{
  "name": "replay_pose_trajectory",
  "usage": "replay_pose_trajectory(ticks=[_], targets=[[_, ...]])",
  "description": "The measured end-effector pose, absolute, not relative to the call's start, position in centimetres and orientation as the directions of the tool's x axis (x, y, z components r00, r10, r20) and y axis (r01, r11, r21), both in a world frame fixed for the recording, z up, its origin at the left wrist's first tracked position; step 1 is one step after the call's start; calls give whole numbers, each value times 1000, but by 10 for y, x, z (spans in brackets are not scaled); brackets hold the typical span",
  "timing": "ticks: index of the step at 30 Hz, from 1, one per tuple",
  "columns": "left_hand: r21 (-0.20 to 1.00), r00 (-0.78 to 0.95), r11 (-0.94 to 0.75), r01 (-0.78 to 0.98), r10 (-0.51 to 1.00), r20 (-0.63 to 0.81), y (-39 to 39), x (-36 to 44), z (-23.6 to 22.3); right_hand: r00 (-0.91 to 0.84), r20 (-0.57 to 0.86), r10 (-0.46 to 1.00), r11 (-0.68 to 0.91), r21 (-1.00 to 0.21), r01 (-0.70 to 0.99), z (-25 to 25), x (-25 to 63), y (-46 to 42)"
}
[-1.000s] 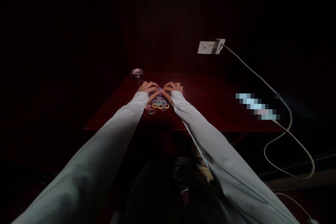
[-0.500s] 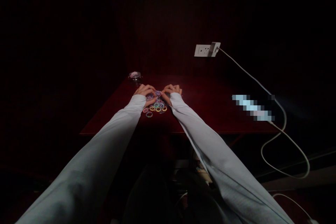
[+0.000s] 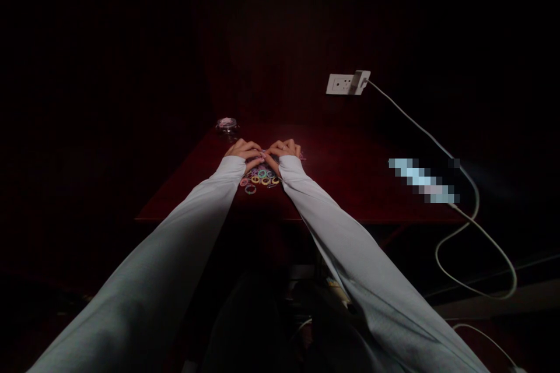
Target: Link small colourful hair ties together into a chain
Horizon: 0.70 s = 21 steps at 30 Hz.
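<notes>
Grip, left hand and right hand: closure indeterminable. Coloured rings: probably light, pliant, best pinched at the rim.

Left hand and right hand, farther apart half a second ago, have drawn together

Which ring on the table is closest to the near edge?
The greenish ring: it sits frontmost, lower in the picture than the others. The pink ring and the yellow rings lie farther back.
</notes>
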<state>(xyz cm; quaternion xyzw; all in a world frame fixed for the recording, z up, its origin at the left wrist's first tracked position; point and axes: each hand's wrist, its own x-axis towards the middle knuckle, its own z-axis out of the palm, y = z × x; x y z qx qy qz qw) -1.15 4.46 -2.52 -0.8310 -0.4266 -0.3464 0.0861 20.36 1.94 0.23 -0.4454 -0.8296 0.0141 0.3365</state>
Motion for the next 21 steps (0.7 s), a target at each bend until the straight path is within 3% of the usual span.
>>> replay_pose_trajectory(ticks=[13, 21], targets=[[132, 416, -621, 773, 652, 634, 37, -14, -21, -369, 549, 750, 593, -311, 743, 0, 208, 24], [78, 391, -605, 792, 602, 696, 31, -12, -17, -384, 524, 761, 591, -312, 744, 1, 207, 22]])
